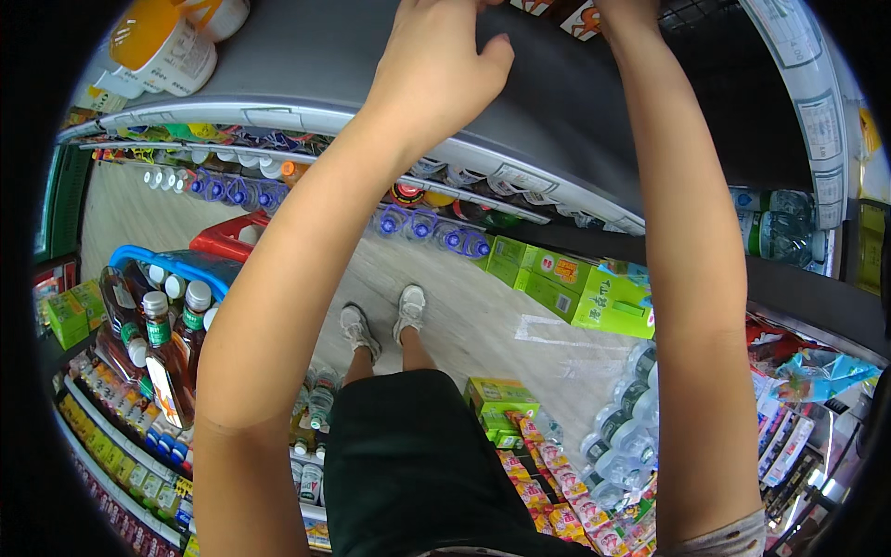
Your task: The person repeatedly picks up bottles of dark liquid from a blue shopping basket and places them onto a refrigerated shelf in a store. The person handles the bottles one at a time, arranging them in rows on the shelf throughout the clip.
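Note:
My left hand (pixel 445 66) reaches over a dark grey shelf (pixel 557 104) at the top of the head view. Its thumb stands away from the palm, and its fingertips are cut off by the picture's edge. At the top right only the wrist end of my right hand (pixel 630 10) shows, so its fingers are hidden. Right beside it is a label with an orange drawing (pixel 582 19) on a dark item, and a similar label is partly visible to its left. Whether either hand grips anything is not shown.
Brown bottles with silver caps (pixel 167 348) fill a blue basket (pixel 167 254) at left, near a red basket (pixel 223 233). White tubs (pixel 170 59) stand on the shelf. Green cartons (pixel 578 285) and shrink-wrapped water bottles (pixel 626 425) are on the floor.

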Motion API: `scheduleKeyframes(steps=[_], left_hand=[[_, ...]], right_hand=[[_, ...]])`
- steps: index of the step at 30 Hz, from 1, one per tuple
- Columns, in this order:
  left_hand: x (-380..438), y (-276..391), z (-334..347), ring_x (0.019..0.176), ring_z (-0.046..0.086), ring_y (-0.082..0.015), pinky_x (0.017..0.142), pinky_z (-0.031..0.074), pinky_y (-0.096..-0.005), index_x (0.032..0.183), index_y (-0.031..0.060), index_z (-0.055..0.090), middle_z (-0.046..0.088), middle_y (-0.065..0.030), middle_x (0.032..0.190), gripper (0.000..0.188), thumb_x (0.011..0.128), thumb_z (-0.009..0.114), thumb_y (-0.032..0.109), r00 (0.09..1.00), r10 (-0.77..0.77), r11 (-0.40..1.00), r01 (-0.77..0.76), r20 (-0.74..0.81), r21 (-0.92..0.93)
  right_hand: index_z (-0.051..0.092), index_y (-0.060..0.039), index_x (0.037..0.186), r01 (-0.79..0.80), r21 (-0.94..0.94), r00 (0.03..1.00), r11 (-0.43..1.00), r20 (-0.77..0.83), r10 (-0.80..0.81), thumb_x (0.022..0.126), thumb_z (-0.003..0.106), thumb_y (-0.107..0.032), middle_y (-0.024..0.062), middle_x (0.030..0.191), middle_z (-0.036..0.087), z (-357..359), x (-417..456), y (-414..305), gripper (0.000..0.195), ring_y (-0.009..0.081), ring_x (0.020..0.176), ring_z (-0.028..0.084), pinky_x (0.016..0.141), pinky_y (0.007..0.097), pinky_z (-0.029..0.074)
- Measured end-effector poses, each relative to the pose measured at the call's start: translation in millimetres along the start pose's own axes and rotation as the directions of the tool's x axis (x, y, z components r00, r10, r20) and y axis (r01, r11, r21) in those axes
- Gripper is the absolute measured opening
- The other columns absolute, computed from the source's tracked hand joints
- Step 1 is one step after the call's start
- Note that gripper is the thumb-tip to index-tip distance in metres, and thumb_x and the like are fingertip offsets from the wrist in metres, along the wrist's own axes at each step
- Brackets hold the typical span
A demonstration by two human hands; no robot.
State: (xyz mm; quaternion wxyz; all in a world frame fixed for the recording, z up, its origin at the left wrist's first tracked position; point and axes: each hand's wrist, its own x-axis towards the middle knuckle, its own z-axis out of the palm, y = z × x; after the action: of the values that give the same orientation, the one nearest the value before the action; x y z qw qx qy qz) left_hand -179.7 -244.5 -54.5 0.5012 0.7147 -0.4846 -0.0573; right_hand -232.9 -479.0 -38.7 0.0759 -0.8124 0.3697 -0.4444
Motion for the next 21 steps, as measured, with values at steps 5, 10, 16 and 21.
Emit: scheduleKeyframes(steps=[5,10,16,21], left_hand=[[17.3,-8.7,23.6,0.118,0.055,-0.0386,0.104,0.044,-0.0428,0.123,-0.0046,0.054,0.06,-0.0232,0.12,0.046,0.082,0.067,0.012,0.999,-0.015,1.0,0.015,-0.032,0.003],[16.4,-13.1,25.3,0.125,0.054,-0.0393,0.106,0.043,-0.0414,0.139,-0.0039,0.044,0.055,-0.0253,0.131,0.068,0.079,0.072,0.014,0.991,-0.008,0.993,-0.008,-0.131,-0.119],[-3.8,-4.1,22.9,0.127,0.057,-0.0313,0.104,0.047,-0.0368,0.131,0.0082,0.062,0.062,-0.0144,0.129,0.056,0.078,0.074,-0.001,0.957,0.229,0.963,-0.249,-0.178,-0.104],[-30.0,-18.3,4.9,0.127,0.057,-0.0269,0.105,0.046,-0.0349,0.13,0.0046,0.062,0.061,-0.0138,0.133,0.055,0.078,0.078,0.0,0.969,0.166,0.972,-0.193,-0.184,-0.137]], right_hand=[[0.061,0.0048,0.125,0.023,-0.016,0.999,1.0,-0.037,-0.024,0.077,0.078,-0.04,0.0296,0.111,0.068,-1.1,1.0,3.9,0.067,0.0458,0.107,0.063,0.098,0.0439,0.048],[0.066,0.0005,0.103,0.265,0.147,0.957,0.953,-0.161,-0.241,0.07,0.077,-0.017,0.0205,0.103,0.065,-37.3,-69.6,-61.6,0.038,0.0377,0.099,0.062,0.086,0.0423,0.05],[0.066,-0.0096,0.121,0.096,0.508,0.958,0.856,0.188,-0.219,0.067,0.083,-0.009,0.0086,0.124,0.058,-82.7,-130.4,-64.1,0.057,0.0219,0.097,0.064,0.078,0.0291,0.053],[0.063,-0.0039,0.127,-0.224,0.704,0.927,0.674,0.367,-0.076,0.081,0.076,-0.009,0.0095,0.124,0.061,-110.1,-144.9,-48.0,0.048,0.0111,0.095,0.06,0.075,0.0254,0.051]])
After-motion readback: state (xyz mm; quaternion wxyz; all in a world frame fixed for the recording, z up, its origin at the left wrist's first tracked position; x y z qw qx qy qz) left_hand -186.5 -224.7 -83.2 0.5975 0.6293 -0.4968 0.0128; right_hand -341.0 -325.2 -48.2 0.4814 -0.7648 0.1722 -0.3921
